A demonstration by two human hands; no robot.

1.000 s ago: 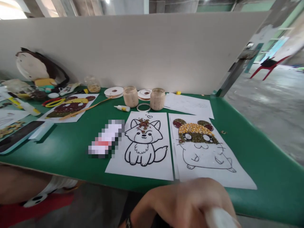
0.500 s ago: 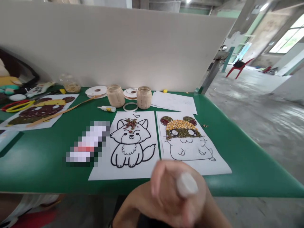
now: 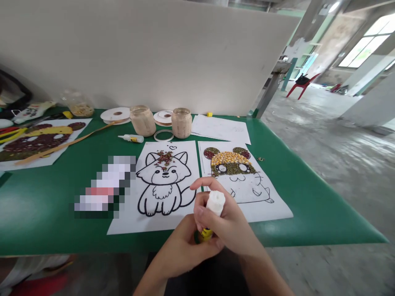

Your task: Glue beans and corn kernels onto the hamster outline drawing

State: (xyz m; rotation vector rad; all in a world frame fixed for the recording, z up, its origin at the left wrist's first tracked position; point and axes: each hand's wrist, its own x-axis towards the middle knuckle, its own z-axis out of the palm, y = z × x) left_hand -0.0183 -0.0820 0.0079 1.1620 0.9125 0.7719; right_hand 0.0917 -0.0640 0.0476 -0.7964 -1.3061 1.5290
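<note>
Two jars beyond fox drawing, glue bottle beside

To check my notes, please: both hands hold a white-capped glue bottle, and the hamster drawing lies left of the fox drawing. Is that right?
Not quite: the head view shows the hamster drawing lying right of the fox drawing, not left. The left hand and right hand do hold the white-capped glue bottle.

Probably a craft workshop: green table, seed jars, bare concrete floor.
</note>
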